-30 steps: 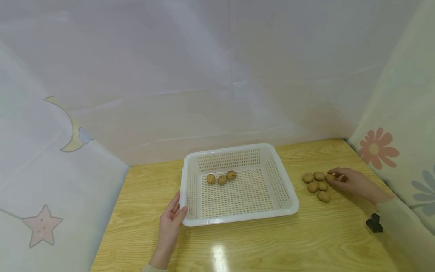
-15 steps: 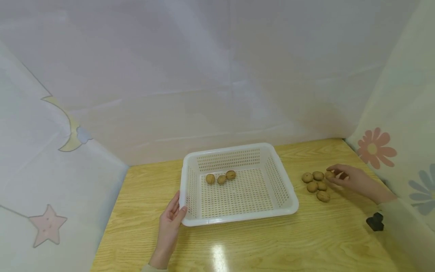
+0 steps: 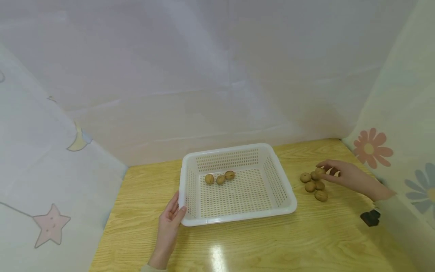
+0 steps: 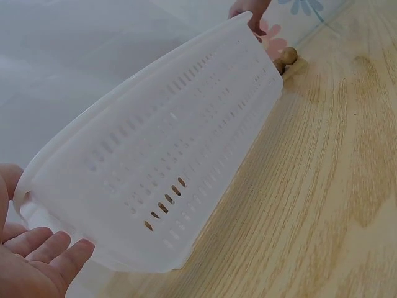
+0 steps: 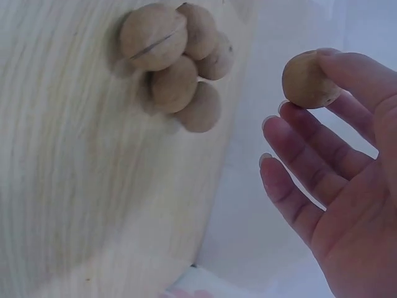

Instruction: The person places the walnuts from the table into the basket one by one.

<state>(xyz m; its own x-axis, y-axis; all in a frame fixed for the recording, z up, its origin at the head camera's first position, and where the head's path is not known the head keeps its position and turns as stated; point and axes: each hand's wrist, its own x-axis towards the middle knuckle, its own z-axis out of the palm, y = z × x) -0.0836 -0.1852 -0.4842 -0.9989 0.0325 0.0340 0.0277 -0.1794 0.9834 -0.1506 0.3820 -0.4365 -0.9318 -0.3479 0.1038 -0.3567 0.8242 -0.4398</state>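
Note:
A white slotted plastic basket [image 3: 238,218] stands on the wooden table with three walnuts [image 3: 220,180] on its floor, toward the back left. My left hand [image 3: 168,221] grips the basket's left rim near the front corner, thumb on top and fingers beneath, as the left wrist view also shows. In the right wrist view my right hand [image 5: 347,180] pinches one walnut [image 5: 308,81] between thumb and fingers, raised off the table. Below it, several loose walnuts [image 5: 173,84] lie clustered on the wood, right of the basket in the head view.
The wooden table [image 3: 258,249] meets a pale cloth backdrop [image 3: 163,113] at the back and both sides. A small black object [image 3: 370,218] is by the right sleeve [image 3: 397,217].
My right hand has lifted a walnut from the right end of the cluster and moved slightly left with it. The left hand keeps its grip on the basket.

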